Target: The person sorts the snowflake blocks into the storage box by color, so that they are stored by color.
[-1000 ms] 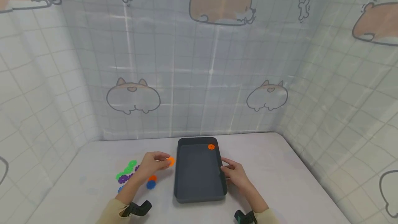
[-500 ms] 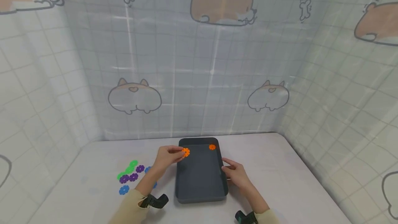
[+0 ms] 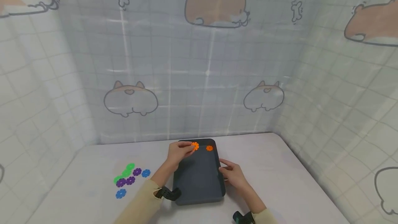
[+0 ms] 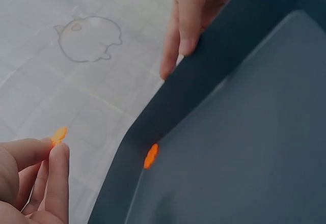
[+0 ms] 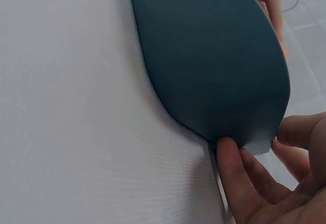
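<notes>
Tabletop [image 3: 273,168] runs wide right of one dark tray [image 3: 199,179], with floor room down to the near wall. Right hand [image 3: 234,175], fingers parted, touches the tray's right side; left hand [image 3: 178,154] pinches one orange disc [image 3: 195,146] above the far end! Second orange disc [image 3: 209,148] lies in the far right corner. Leftward, two blue discs [image 3: 121,193], three purple discs [image 3: 130,180], seemingly three overlapping green discs [image 3: 126,173].

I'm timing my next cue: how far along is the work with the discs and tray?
Looks done: one orange disc lies in the tray's far right corner.

In hand: the left hand pinches another orange disc, not yet set down; the right hand holds the tray's right side.

Apparently left, if meant for the tray: green discs, purple discs and blue discs on the table.
</notes>
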Demonstrator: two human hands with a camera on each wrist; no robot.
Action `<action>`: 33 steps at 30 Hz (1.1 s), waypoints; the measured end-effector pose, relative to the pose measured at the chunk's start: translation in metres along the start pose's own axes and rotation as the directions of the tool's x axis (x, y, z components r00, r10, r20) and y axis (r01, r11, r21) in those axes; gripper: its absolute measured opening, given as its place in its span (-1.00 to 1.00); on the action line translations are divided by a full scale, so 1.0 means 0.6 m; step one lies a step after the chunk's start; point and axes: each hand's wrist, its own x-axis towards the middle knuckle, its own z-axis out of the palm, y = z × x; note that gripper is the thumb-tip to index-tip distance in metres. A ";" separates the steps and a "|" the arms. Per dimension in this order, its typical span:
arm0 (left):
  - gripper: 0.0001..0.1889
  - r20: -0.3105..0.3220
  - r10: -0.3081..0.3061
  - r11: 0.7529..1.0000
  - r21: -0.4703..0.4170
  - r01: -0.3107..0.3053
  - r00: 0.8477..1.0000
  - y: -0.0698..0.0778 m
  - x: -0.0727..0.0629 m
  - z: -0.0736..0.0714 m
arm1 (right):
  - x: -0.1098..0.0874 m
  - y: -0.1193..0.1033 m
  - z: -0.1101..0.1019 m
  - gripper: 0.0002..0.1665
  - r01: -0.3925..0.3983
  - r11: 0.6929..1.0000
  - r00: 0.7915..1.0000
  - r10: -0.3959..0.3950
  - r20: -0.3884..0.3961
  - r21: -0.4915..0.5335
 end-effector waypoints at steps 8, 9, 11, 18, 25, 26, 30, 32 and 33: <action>-0.70 0.009 -0.035 0.999 -0.028 0.035 0.999 0.009 0.024 0.032 | -0.002 -0.005 -0.005 -0.43 -0.012 1.000 1.000 0.012 -0.014 -0.009; -0.71 -0.004 -0.039 0.999 -0.035 0.038 0.999 0.003 0.032 0.033 | -0.001 -0.007 -0.005 -0.43 -0.013 1.000 1.000 0.013 -0.010 -0.007; -0.70 -0.012 -0.047 0.998 -0.049 0.046 0.999 0.002 0.039 0.034 | 0.001 -0.009 -0.004 -0.44 -0.003 1.000 1.000 0.003 -0.006 -0.001; -0.69 -0.037 -0.077 0.992 -0.100 0.073 0.996 -0.007 0.057 0.052 | 0.006 -0.007 -0.010 -0.45 -0.006 1.000 1.000 0.005 -0.030 -0.018; -0.70 -0.084 -0.118 0.991 -0.077 0.112 0.989 -0.028 0.067 0.061 | 0.002 -0.004 -0.005 -0.44 0.013 1.000 1.000 -0.014 -0.016 -0.008; -0.70 -0.095 -0.120 0.991 -0.072 0.114 0.988 -0.031 0.068 0.060 | 0.002 -0.004 -0.003 -0.43 0.018 1.000 1.000 -0.018 -0.011 0.002; -0.72 -0.124 -0.127 0.991 -0.047 0.122 0.984 -0.041 0.075 0.059 | 0.001 -0.004 0.001 -0.42 0.028 0.999 1.000 -0.028 -0.004 0.021; -0.73 -0.123 -0.127 0.992 -0.034 0.124 0.984 -0.045 0.079 0.058 | 0.002 -0.005 0.002 -0.43 0.025 1.000 1.000 -0.025 -0.009 0.019; -0.73 -0.121 -0.129 0.992 -0.026 0.126 0.984 -0.047 0.080 0.058 | 0.002 -0.005 0.002 -0.43 0.022 1.000 1.000 -0.022 -0.012 0.015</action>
